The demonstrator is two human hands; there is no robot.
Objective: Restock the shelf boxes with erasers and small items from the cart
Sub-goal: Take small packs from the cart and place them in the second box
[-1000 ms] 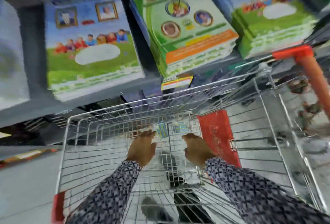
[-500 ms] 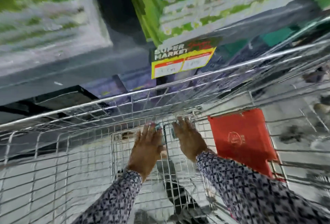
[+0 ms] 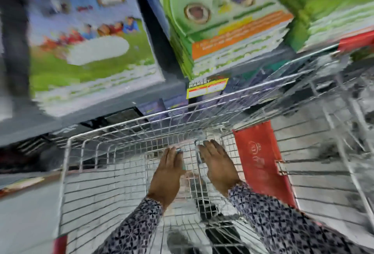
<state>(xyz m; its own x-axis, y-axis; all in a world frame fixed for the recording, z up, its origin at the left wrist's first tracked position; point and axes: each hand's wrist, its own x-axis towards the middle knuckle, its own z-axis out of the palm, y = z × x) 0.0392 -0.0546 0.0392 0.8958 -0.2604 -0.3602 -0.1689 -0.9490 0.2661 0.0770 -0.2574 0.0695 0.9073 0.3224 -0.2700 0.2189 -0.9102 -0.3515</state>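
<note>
Both my hands reach down into the wire shopping cart (image 3: pixel 66 172), palms down, near its far wall. My left hand (image 3: pixel 169 172) lies over a small teal packet (image 3: pixel 179 150) that peeks out at its fingertips and thumb side. The fingers of my right hand (image 3: pixel 219 164) are stretched out, their tips at another small packet (image 3: pixel 196 143). Motion blur hides whether either hand grips a packet. Patterned sleeves cover both forearms.
A red flap (image 3: pixel 261 162) hangs inside the cart to the right of my hands. Above the cart, a grey shelf holds stacks of green and blue books (image 3: pixel 232 23), with a yellow price label (image 3: pixel 206 88) on its edge. A red cart handle (image 3: pixel 356 41) is at right.
The view has pulled back and tilted up, so the book stacks show again. My hands stay low in the cart over the small packets, slightly farther apart than half a second ago.
</note>
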